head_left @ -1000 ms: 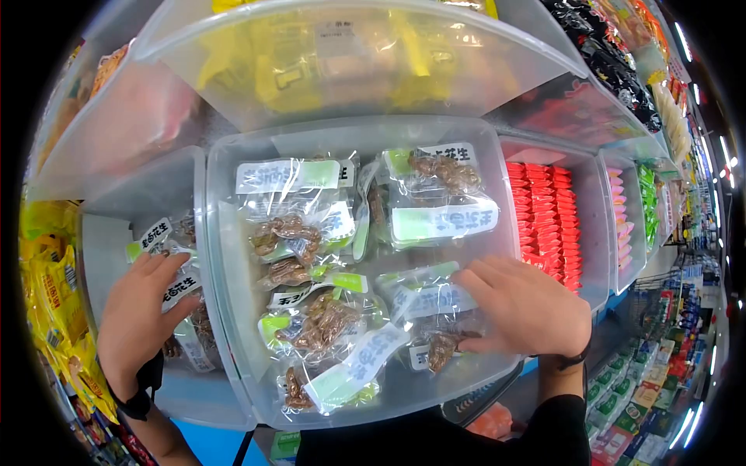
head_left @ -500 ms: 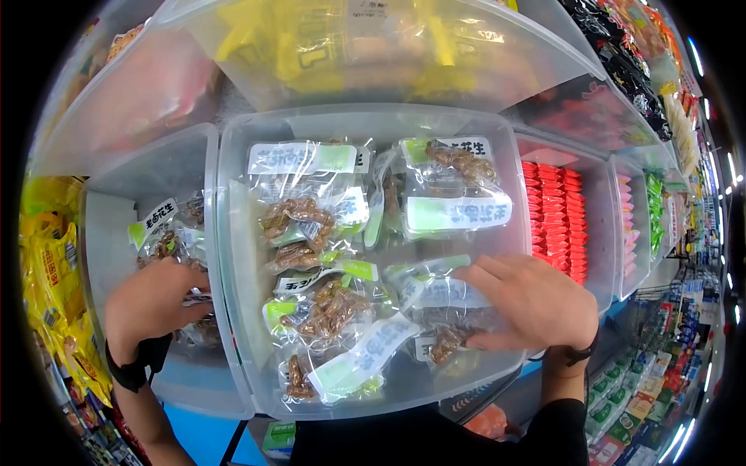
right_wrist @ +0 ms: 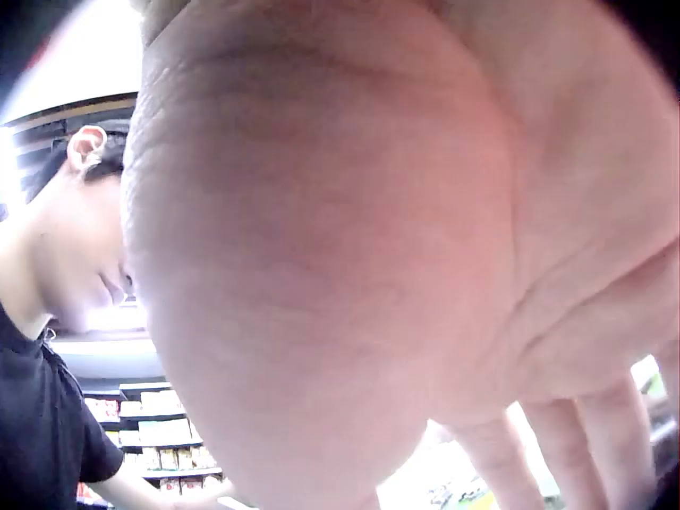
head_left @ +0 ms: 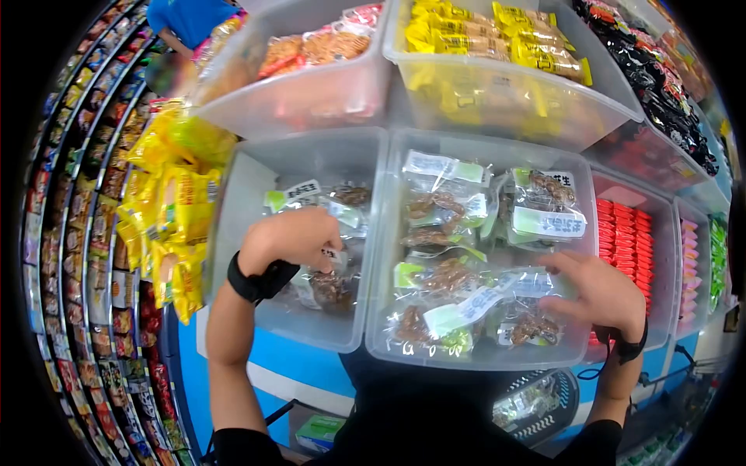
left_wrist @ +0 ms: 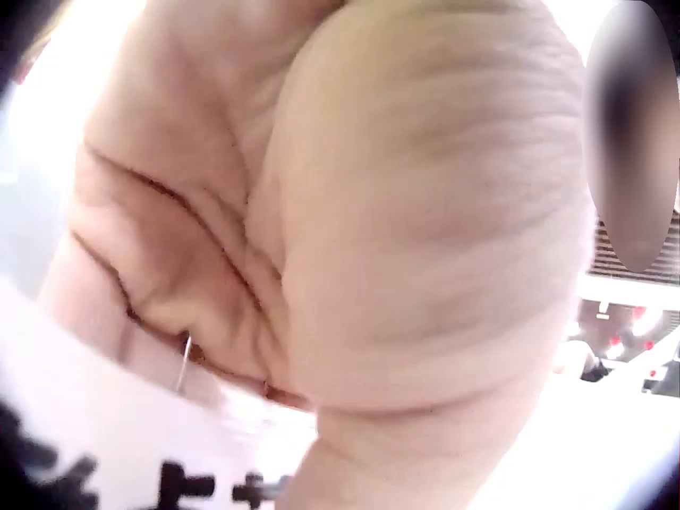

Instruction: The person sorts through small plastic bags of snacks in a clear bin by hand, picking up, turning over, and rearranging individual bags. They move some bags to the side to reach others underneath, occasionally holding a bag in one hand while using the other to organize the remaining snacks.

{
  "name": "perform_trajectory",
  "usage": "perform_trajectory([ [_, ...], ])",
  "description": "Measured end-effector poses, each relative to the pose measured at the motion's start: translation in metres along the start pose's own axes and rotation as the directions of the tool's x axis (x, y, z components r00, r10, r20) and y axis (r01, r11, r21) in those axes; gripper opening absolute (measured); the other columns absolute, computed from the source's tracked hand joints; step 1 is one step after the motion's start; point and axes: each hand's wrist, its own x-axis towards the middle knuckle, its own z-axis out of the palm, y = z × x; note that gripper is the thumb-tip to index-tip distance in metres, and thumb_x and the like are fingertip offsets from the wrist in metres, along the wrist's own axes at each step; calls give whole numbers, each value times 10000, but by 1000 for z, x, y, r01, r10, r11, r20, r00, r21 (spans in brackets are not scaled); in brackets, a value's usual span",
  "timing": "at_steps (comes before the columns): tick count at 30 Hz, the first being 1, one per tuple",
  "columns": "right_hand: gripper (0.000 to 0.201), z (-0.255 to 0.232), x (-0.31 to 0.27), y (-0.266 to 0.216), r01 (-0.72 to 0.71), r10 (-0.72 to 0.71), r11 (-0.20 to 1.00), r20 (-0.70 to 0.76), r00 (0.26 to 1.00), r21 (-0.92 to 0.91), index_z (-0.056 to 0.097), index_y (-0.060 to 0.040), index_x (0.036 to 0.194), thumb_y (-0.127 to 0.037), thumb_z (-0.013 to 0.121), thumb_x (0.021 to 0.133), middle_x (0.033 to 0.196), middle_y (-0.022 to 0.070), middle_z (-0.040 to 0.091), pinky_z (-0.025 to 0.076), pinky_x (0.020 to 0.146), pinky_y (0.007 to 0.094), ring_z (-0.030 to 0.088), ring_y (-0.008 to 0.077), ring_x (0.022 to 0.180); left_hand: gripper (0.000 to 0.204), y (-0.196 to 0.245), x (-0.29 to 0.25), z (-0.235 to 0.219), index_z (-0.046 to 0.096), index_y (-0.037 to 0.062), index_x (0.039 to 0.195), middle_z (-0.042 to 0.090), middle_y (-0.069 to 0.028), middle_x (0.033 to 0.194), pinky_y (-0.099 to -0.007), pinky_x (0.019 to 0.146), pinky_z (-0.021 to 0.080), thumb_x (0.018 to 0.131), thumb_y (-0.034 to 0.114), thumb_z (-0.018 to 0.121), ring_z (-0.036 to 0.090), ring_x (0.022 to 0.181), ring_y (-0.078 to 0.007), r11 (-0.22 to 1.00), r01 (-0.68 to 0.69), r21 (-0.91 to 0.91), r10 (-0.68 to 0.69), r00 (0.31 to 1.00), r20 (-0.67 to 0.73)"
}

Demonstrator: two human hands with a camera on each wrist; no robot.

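Note:
Two translucent plastic bins stand side by side in the head view, each with clear vacuum bags of peanuts carrying white-and-green labels. Inside the left bin (head_left: 311, 332), my left hand (head_left: 291, 237) has its fingers and thumb curled at a peanut bag (head_left: 332, 289), pinching its upper edge. The left wrist view shows mostly the palm, with the fingertips hidden. Over the right bin (head_left: 482, 357), my right hand (head_left: 606, 291) has extended, spread fingers just above a labelled bag (head_left: 532, 283) near the right wall. More peanut bags (head_left: 458, 311) lie to its left.
Yellow snack bags (head_left: 179, 225) hang at the left. Bins of yellow packets (head_left: 497, 35) and reddish snacks (head_left: 318, 50) stand behind. Red packets (head_left: 624, 241) fill a bin at the right. A shopping basket (head_left: 563, 415) stands below, and another person in blue (head_left: 186, 19) is at the upper left.
The head view has swung left and shows more shelves. My left hand's fingers have curled in around a peanut bag. My right hand stays by the same bag, its fingers more spread.

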Motion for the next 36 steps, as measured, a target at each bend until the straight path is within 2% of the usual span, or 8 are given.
perform_trajectory([
  [12,186,-31,-21,-45,364,-199,879,-457,867,309,670,1,955,-149,740,871,865,102,702,569,692,305,712,185,774,202,69,-129,-86,745,23,956,725,-151,834,-374,730,523,833,183,733,676,755,-316,983,-123,-138,13,788,-616],
  [17,453,-6,27,-108,424,-362,904,-420,832,61,603,41,996,-336,787,822,959,217,689,550,766,423,689,389,866,196,113,-86,-105,734,27,934,706,-158,908,-392,780,515,854,205,719,664,865,-324,961,-215,176,277,685,-673],
  [23,579,6,62,-118,297,-76,940,-746,662,168,592,16,1164,-352,835,788,968,174,713,551,717,383,710,293,777,247,119,-46,-100,720,53,1040,695,-95,856,-306,724,503,894,252,724,637,797,-149,868,-469,-166,136,543,-828],
  [24,548,2,64,-109,403,-140,892,-723,676,204,609,24,1138,-337,829,790,961,168,719,554,709,369,708,263,778,206,120,-50,-98,681,10,1081,695,-32,952,-274,698,512,907,111,723,612,797,-86,861,-422,-285,85,670,-737],
  [27,388,-9,52,-100,457,-164,825,-633,756,332,688,13,983,-289,830,785,861,91,739,539,663,301,670,129,709,301,120,-47,-74,657,-7,1148,694,-54,1000,-286,709,518,896,135,741,627,832,-101,817,-513,-263,148,628,-764],
  [29,358,-4,51,-79,489,-189,842,-724,664,228,684,11,1003,-259,819,810,835,71,732,525,610,276,653,105,667,446,97,-51,-54,642,-10,1183,700,-69,994,-318,736,540,867,272,783,659,847,-151,922,-359,-146,148,674,-724],
  [32,203,-11,39,-59,457,-78,742,-614,786,491,666,-12,975,-147,766,862,812,36,704,437,503,211,631,67,644,644,40,-45,0,641,-3,1167,698,-96,939,-351,767,562,841,546,721,674,824,-231,1000,13,27,-7,976,-217],
  [36,133,-9,40,-46,443,-45,675,-567,822,590,646,-12,952,-120,711,906,767,29,682,391,478,210,592,58,596,671,43,-38,30,643,-9,1142,675,-114,853,-360,672,588,857,599,640,671,757,-249,892,341,-295,-227,905,359],
])
